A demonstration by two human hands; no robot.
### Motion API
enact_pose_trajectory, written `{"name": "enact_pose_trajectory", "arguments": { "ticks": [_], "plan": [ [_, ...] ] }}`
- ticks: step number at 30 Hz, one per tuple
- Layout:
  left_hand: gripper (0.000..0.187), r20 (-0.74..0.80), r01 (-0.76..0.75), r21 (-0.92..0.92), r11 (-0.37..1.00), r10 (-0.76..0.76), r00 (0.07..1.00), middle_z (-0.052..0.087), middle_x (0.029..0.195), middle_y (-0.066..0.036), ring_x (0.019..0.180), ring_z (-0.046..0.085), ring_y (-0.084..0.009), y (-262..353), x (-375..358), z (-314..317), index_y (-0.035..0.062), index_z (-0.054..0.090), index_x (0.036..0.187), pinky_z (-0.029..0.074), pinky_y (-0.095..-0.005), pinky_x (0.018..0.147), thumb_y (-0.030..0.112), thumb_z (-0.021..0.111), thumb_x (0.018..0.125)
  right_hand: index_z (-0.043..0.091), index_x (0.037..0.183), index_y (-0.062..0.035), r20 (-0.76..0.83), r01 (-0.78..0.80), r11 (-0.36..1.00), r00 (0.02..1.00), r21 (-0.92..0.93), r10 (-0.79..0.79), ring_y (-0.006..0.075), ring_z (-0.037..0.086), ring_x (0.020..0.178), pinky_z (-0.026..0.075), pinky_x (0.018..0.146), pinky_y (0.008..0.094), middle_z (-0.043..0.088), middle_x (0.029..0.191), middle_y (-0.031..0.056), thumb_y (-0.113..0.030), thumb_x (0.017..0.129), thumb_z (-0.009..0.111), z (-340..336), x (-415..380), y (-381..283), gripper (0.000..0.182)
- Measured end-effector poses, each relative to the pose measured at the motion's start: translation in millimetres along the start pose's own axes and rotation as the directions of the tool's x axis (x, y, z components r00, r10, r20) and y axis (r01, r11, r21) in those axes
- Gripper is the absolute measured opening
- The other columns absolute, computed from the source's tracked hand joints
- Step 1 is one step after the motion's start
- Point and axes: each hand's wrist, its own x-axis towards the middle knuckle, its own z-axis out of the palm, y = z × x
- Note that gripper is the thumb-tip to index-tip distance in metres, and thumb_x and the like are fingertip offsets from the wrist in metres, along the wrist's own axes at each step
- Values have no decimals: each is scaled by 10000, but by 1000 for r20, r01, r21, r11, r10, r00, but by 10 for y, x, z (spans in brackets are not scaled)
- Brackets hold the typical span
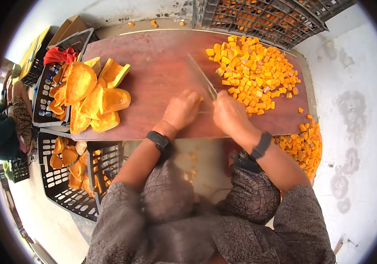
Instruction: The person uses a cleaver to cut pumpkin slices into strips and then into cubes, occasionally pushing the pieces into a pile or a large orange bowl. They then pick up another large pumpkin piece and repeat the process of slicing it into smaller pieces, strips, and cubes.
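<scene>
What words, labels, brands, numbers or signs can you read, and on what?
None readable.
Knife: blurred, no legible brand.
Left wristband and right wristband: no legible text.
Cardboard box: too small to tell.
Black crate: no legible label.

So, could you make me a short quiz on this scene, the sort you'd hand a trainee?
1. Multiple choice: what does the right hand hold?
A) a spoon
B) a knife
C) a brush

2. True or false: on the table, the heap of orange cubes lies nearer the left hand than the right.

3. Fill in the blank: dark bands are worn, one on each ____.

Key:
1. B
2. False; the heap is on the right side, and large uncubed pieces are on the left.
3. wrist
</scene>
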Motion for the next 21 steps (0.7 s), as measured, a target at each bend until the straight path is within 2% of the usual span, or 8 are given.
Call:
{"name": "enact_pose_trajectory", "arguments": {
  "ticks": [5,7,11,13,17,19,20,21],
  "plan": [
    [107,36,73,-2,997,-73,997,597,921,-186,814,599,-434,-26,7,-9,61,558,933,513,-509,698,129,594,859,551,884,57,-110,-44,988,992,145,61,481,622,777,497,690,517,630,789,298,-158,890,583,-55,142,127,217],
    [151,-21,89,-52,995,-90,996,571,886,-160,812,580,-403,-9,21,16,59,511,900,503,-478,673,14,603,789,553,909,67,-28,-16,992,999,128,19,484,620,788,497,694,512,624,810,310,-168,892,597,-203,-81,86,239],
    [157,-7,119,-60,991,-120,993,561,872,-156,815,576,-404,34,26,-11,59,504,886,497,-481,669,-7,593,774,550,918,69,77,-18,991,997,132,8,484,620,798,496,695,504,619,825,317,-172,897,604,-291,-265,-1,248],
    [156,-27,92,-30,995,-93,995,553,854,-154,788,571,-403,39,27,-9,59,504,882,495,-484,662,-7,592,771,542,925,72,203,-128,970,976,207,85,483,620,798,496,695,504,616,823,317,-178,904,604,-245,-206,19,258],
    [160,-64,-3,-23,1000,2,998,543,836,-151,757,568,-396,14,47,18,60,502,872,492,-477,641,-15,594,764,537,911,68,77,-23,981,997,191,8,480,620,776,496,687,508,617,808,311,-172,897,606,-215,-174,95,249],
    [179,-56,16,-45,999,-19,998,541,832,-149,746,568,-387,1,35,14,59,498,867,488,-464,625,-32,598,750,535,890,61,-22,26,969,1000,244,-22,477,620,763,494,679,513,620,798,300,-165,886,612,-246,-217,61,238],
    [168,19,70,-53,996,-69,997,557,921,-176,831,581,-436,-11,20,3,64,516,936,502,-516,676,23,588,790,563,833,15,-54,8,973,999,229,4,433,624,728,491,651,510,623,741,245,-111,849,591,-278,-250,5,130],
    [168,28,55,-64,996,-54,998,557,921,-176,831,581,-436,-4,15,2,64,516,936,502,-516,676,23,588,790,563,833,15,-63,-7,974,998,225,22,433,624,728,491,651,510,623,741,245,-111,849,591,-253,-277,-7,130]
  ]
}}
